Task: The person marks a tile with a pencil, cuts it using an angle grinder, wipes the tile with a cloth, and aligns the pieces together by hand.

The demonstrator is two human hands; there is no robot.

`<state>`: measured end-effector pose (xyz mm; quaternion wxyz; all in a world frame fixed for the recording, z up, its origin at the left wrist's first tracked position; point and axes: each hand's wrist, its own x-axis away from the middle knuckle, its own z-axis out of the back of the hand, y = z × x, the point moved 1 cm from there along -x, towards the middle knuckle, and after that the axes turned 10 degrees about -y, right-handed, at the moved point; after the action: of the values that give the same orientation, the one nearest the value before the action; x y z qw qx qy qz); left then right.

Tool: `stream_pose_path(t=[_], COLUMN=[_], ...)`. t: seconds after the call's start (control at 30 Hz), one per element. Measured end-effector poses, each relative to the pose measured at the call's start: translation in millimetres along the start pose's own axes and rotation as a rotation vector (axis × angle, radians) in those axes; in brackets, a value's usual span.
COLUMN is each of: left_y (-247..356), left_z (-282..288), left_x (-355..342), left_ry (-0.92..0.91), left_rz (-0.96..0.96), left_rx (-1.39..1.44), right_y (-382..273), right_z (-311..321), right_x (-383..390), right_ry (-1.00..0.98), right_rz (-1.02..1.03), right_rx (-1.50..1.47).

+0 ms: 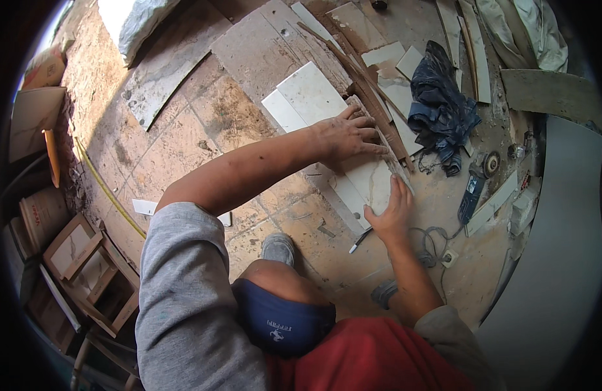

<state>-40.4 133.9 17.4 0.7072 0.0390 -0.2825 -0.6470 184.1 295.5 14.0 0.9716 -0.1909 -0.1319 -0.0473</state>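
Note:
A white marble-look tile (374,183) with faint veins lies on a larger board on the floor before me. A narrow straight strip (383,133) runs along its right side. My left hand (350,138) rests across tile and strip, fingers stretched over the strip. Nearer to me, my right hand (391,212) touches the tile's near right corner, thumb and fingers spread apart. Past my left hand lie plain white tile pieces (312,91), one overlapping another. A pen or marker (360,240) lies by the tile's near corner. My left forearm hides part of the tiles.
An angle grinder (473,184) with its cord and plug (449,258) lies at right. Beyond it are a crumpled dark plastic bag (437,101) and tile offcuts (415,62). A yellow measuring tape (105,186) stretches along the left, near a wooden frame (86,274). A grey panel (542,260) stands far right.

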Motion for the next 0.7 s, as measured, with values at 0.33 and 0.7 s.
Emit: stream_pose_path(t=[0.33, 0.7], left_y=[-1.6, 0.6], left_z=[3.3, 6.5], left_x=[-5.0, -3.3], left_ry=[-0.024, 0.040], left_rz=[-0.108, -0.111], left_rx=[0.015, 0.003], right_y=[-0.2, 0.7], right_z=[-5.3, -0.1], right_x=[7.4, 6.0], right_ry=[0.004, 0.048], right_rz=[-0.082, -0.042], right_rx=[-0.009, -0.046])
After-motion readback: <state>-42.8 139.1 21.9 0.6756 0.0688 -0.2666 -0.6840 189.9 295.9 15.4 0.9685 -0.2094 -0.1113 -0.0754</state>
